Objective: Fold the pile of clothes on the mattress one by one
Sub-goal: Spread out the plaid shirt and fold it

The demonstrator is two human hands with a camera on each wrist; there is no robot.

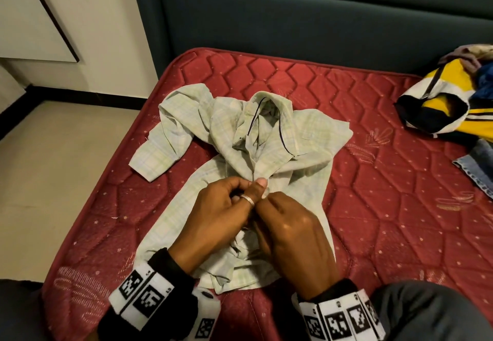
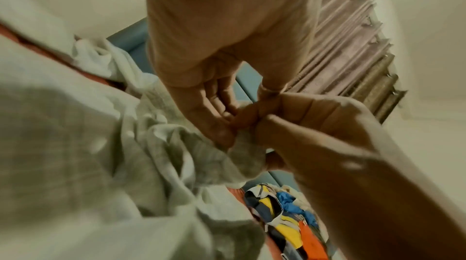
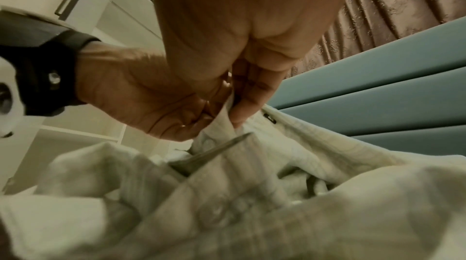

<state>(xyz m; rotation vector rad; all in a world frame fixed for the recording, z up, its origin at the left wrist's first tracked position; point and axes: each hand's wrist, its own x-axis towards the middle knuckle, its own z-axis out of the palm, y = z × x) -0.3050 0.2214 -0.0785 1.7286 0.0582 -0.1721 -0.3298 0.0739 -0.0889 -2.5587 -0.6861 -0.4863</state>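
Note:
A pale green checked shirt (image 1: 306, 132) lies front up on the red mattress (image 1: 386, 207), collar toward the headboard, one sleeve flung out to the left. Both my hands meet over its front placket near the middle. My left hand (image 1: 248, 188), a ring on the thumb, pinches the placket edge. My right hand (image 1: 274, 202) pinches the same strip (image 3: 227, 125) from the other side, fingers curled. A small button (image 3: 208, 141) shows just below the left hand (image 3: 151, 101). The lower shirt (image 2: 100, 144) is bunched under my wrists.
A heap of clothes (image 1: 453, 100) in yellow, white, navy and blue sits at the mattress's far right, with a denim piece (image 1: 477, 164) beside it. A teal padded headboard (image 1: 320, 20) runs along the back. Floor (image 1: 53, 167) lies past the left edge.

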